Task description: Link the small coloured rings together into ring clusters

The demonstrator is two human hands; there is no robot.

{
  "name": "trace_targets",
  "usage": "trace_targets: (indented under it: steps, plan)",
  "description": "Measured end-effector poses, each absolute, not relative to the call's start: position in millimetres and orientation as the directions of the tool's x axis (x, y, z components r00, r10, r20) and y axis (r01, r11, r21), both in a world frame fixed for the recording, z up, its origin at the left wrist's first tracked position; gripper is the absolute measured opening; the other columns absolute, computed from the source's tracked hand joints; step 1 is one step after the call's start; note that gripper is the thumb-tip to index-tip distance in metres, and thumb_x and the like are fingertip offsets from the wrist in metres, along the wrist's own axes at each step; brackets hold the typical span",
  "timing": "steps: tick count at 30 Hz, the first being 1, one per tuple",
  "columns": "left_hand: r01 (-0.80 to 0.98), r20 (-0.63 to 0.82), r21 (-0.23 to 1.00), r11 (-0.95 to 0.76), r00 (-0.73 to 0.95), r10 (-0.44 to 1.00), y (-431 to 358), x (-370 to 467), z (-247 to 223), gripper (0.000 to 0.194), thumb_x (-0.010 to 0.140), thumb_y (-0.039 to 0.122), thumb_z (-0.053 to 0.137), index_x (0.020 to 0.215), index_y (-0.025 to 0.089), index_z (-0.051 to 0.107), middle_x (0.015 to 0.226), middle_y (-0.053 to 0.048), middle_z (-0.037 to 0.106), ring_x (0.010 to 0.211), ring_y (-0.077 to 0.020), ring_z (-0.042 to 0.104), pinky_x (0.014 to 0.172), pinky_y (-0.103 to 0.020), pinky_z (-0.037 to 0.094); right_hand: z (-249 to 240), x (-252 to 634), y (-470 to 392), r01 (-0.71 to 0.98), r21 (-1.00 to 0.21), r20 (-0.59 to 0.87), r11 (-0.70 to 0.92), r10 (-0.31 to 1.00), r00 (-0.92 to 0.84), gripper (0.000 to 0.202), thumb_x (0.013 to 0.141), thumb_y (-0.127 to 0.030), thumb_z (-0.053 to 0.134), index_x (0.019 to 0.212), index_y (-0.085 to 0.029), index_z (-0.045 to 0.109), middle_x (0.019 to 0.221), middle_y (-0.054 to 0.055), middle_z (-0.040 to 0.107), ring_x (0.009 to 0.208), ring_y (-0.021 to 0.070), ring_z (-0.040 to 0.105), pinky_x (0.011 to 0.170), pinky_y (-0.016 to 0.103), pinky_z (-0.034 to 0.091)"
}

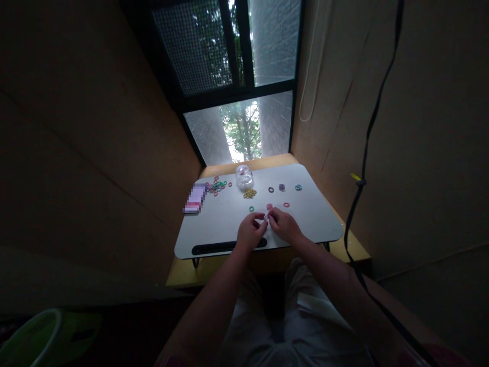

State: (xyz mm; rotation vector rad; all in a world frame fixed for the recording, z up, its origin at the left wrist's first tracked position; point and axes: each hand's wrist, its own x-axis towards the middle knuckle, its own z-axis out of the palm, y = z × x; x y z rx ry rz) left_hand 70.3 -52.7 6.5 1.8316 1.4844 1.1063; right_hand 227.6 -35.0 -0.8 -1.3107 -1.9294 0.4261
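Over the front middle of the white lap table, my left hand [251,230] and my right hand [283,224] meet at the fingertips. Both pinch a small pale ring [266,217] that looks like a hair tie; the fingers partly cover it. Just beyond them lies a pink stack of rings [269,206], with a green ring [251,209] to its left and a red-pink ring [286,205] to its right. Farther back are a dark ring [271,189], a purple stack [281,187] and a blue-teal group [298,187].
A clear jar [244,177] stands at the back, behind a yellow pile of rings [249,193]. Mixed coloured rings [217,186] lie at back left beside a pixelated phone-like object [195,199]. A black strip [214,248] lines the table's [225,224] front edge. A dark cord [367,137] hangs at right.
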Motion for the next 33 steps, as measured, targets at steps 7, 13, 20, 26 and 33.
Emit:
trace_targets:
  steps: [7,13,20,26,33]
  plan:
    - [0.595,0.229,0.769,-0.233,0.083,0.97,-51.2,69.1,1.3,0.019,0.082,0.035,0.054,0.081,0.019,0.063,0.066,0.002,0.061,0.058,-0.0097,0.052,0.058,-0.022,0.038,-0.4,227.6,-34.6,0.664,-0.622,0.394,0.414,0.899,-0.191,0.014,0.087,-0.026,0.044,0.085,-0.022,0.057,0.07,0.001,0.062,0.063,0.0157,0.056,0.061,0.024,0.035]
    - [0.59,0.247,0.768,-0.248,0.084,0.965,-51.0,68.8,1.3,0.018,0.082,0.035,0.054,0.077,0.018,0.06,0.066,0.002,0.06,0.059,-0.0096,0.052,0.058,-0.022,0.037,2.0,228.3,-36.2,0.637,-0.638,0.407,0.433,0.892,-0.198,0.014,0.087,-0.025,0.044,0.083,-0.022,0.056,0.07,0.0,0.061,0.063,0.0152,0.055,0.061,0.024,0.035]
    - [0.579,0.231,0.782,-0.23,0.073,0.97,-50.8,69.1,3.8,0.017,0.081,0.034,0.054,0.077,0.018,0.06,0.067,0.002,0.061,0.059,-0.0099,0.052,0.059,-0.022,0.038,1.8,229.0,-35.9,0.588,-0.676,0.414,0.445,0.889,-0.196,0.013,0.086,-0.025,0.044,0.082,-0.021,0.056,0.07,0.0,0.06,0.061,0.0137,0.053,0.06,0.023,0.035]
    - [0.572,0.227,0.788,-0.227,0.073,0.971,-51.3,69.8,6.2,0.017,0.081,0.033,0.054,0.077,0.018,0.06,0.068,0.001,0.061,0.059,-0.0102,0.053,0.058,-0.023,0.038,4.9,230.7,-38.0,0.562,-0.698,0.421,0.443,0.889,-0.179,0.01,0.084,-0.023,0.045,0.078,-0.021,0.054,0.065,-0.002,0.056,0.057,0.0131,0.051,0.058,0.023,0.035]
    - [0.561,0.218,0.799,-0.217,0.065,0.974,-51.2,70.8,7.6,0.016,0.081,0.032,0.055,0.078,0.018,0.061,0.068,0.002,0.061,0.06,-0.0097,0.052,0.059,-0.022,0.038,7.5,231.8,-36.8,0.507,-0.73,0.424,0.458,0.885,-0.19,0.011,0.083,-0.022,0.046,0.074,-0.02,0.052,0.064,-0.002,0.054,0.059,0.0124,0.05,0.06,0.023,0.036]
